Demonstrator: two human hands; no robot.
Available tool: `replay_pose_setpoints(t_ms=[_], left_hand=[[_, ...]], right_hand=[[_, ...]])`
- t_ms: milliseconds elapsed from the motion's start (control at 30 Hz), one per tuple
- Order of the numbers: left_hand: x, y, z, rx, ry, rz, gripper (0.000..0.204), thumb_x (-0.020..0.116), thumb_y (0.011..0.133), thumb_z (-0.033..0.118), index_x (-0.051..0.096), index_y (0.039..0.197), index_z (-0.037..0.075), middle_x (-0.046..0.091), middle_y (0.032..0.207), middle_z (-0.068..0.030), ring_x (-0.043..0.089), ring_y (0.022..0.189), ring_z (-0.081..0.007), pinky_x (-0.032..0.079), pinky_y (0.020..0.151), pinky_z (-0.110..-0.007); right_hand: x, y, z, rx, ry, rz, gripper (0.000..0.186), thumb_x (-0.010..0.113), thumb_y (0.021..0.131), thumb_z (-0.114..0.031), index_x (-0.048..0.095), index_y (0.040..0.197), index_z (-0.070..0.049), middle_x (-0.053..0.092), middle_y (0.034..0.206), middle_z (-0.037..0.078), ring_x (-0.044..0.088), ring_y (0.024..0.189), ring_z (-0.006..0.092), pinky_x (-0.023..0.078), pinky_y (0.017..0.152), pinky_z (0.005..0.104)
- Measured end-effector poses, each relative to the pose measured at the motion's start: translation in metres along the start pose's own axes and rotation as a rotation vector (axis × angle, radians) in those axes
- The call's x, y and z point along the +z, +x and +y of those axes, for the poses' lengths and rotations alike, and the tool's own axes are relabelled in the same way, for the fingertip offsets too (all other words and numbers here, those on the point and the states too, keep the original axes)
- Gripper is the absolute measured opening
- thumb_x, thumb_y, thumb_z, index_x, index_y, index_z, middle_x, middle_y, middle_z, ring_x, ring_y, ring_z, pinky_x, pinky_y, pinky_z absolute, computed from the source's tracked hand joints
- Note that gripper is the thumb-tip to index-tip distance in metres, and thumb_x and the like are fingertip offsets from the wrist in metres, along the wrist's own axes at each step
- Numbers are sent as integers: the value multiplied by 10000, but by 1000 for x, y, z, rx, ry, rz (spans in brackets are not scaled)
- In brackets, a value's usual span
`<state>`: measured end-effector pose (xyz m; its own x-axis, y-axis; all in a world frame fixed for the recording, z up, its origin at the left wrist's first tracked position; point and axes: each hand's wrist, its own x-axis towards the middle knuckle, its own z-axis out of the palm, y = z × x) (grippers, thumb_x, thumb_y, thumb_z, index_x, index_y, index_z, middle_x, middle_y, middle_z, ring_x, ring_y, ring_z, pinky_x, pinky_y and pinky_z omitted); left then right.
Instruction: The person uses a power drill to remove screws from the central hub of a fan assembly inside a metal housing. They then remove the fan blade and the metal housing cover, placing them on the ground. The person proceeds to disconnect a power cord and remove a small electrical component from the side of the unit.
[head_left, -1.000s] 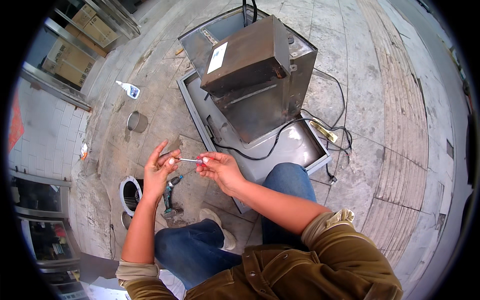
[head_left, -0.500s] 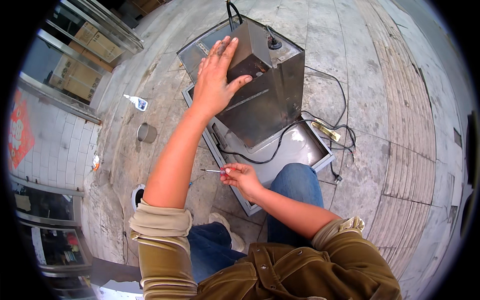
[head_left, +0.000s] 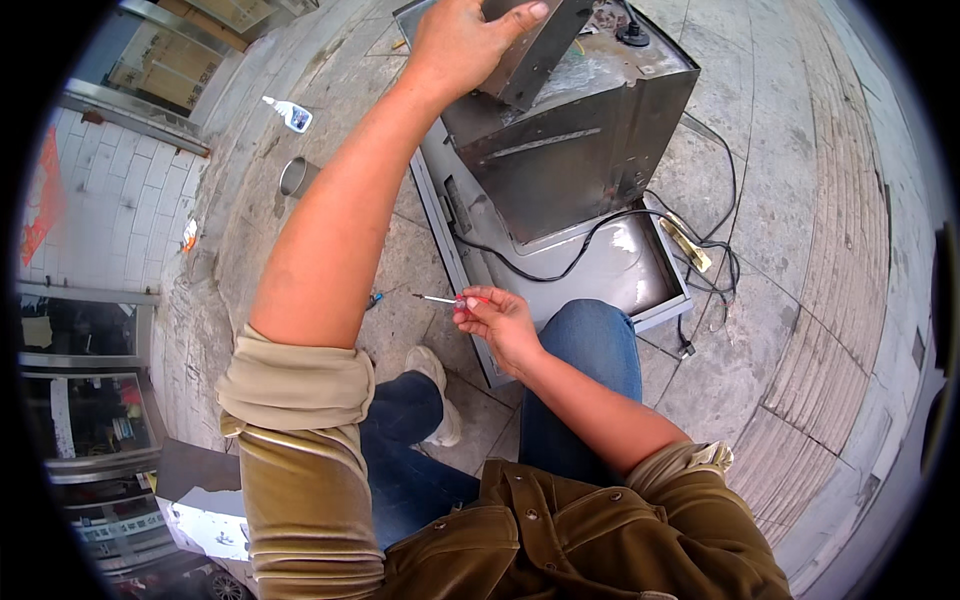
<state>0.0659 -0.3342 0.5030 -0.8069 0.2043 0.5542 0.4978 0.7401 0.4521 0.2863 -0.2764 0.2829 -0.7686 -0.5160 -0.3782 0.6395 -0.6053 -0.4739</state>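
My left hand point(head_left: 462, 48) reaches to the top edge of the picture and grips a dark metal box cover point(head_left: 535, 62), thumb over its near edge; the fingertips lie partly beyond the picture. The cover is tilted up off the top of a stained metal housing point(head_left: 580, 170), and a round black fitting point(head_left: 633, 34) and small wires show beside it. The housing stands on a shallow grey metal pan point(head_left: 620, 270). Lower down, my right hand point(head_left: 503, 325) holds a screwdriver point(head_left: 462, 303) with a red, see-through handle, its shaft pointing left, apart from the metalwork.
A black power cord point(head_left: 565, 275) runs across the pan to loops on the right, by a yellowish strip point(head_left: 685, 245). On the paving to the left are a white spray bottle point(head_left: 290, 115) and a metal cup point(head_left: 298, 177). My knee point(head_left: 585, 350) is against the pan's near edge.
My left hand has gone from lying flat on the box cover to gripping it, and the cover has tilted up and left, uncovering the housing top. The screwdriver stays in my right hand.
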Motion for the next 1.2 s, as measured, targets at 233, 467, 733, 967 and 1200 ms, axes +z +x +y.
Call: replay_pose_setpoints(t_ms=[233, 467, 733, 967, 1200], left_hand=[[-103, -111, -112, -181, -147, 70, 398, 545, 945, 243, 535, 1246, -17, 589, 1236, -112, 525, 1160, -170, 379, 999, -298], [-105, -269, -289, -630, -91, -56, 336, 592, 915, 196, 575, 1203, 25, 650, 1125, -91, 602, 1046, -161, 472, 891, -298], [-2, -294, -438, -619, 15, -264, 317, 589, 893, 216, 598, 1175, 69, 642, 1124, -124, 604, 1042, -278, 474, 874, -362], [66, -321, -591, -620, 321, -334, 434, 538, 916, 221, 462, 1323, 90, 419, 1415, -100, 376, 1303, -293, 332, 1057, -396], [88, -377, -599, -558, 289, -449, 507, 496, 946, 255, 356, 1415, 120, 239, 1527, -41, 173, 1420, -240, 160, 1137, -461]], right_hand=[[-12, 47, 30, 59, -11, 167, 171, 569, 896, -39, 510, 1045, 20, 627, 872, 111, 615, 700, 152, 478, 590, 244], [-10, 113, 37, 53, -49, 279, 152, 573, 898, -54, 532, 1027, 17, 612, 864, 100, 591, 712, 152, 467, 623, 254], [-37, 200, 55, -38, -76, 569, 190, 608, 891, -57, 522, 1048, 5, 614, 862, 108, 603, 713, 160, 474, 617, 259], [-41, 257, 62, -113, -84, 799, 157, 620, 888, -73, 541, 998, 6, 622, 863, 106, 593, 708, 155, 469, 608, 253], [-33, 258, 58, -106, -75, 960, 163, 629, 889, -92, 552, 999, 1, 634, 873, 112, 585, 713, 151, 472, 612, 251]])
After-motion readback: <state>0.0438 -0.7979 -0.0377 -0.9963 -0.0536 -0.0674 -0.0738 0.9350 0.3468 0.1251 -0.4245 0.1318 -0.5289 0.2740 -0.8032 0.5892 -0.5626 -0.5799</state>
